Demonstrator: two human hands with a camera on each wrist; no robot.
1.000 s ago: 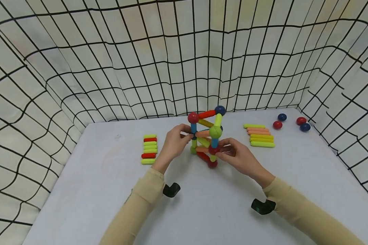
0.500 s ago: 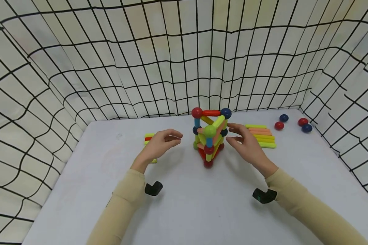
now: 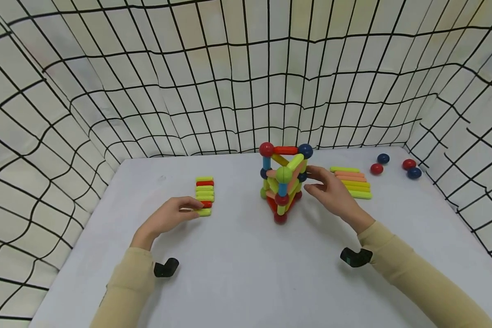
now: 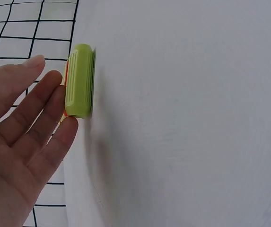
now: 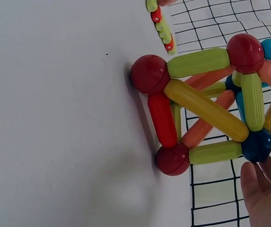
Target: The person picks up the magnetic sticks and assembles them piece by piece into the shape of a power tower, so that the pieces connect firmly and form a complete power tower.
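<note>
Left hand (image 3: 169,216): fingers are hanging relaxed, grasping nothing that shows, thumb standing off in the left wrist view. Nearest lime rod (image 3: 206,212) is lying just off the fingertips at 3 o'clock, long axis running 9 to 3, so its 9 o'clock end is facing the fingers. Contact: cannot tell. Red rod (image 3: 207,204) is sitting just beyond it; the rest of the short-rod row (image 3: 205,193) is stretching toward 12. Left hand is clearly the nearer.

Right hand (image 3: 333,193): fingers are loosely bent, tips apparently touching a navy ball (image 5: 257,144) on the ball-and-rod tower (image 3: 282,187), not clenching it. Tower is standing between 2 and 3 o'clock from the left fingers, bare worktop (image 3: 246,273) lying between and opening wide at 6.

Farther out: long rods (image 3: 356,184) are crowding the right hand's 3 o'clock; netted wall (image 3: 246,59) is closing off 12.
</note>
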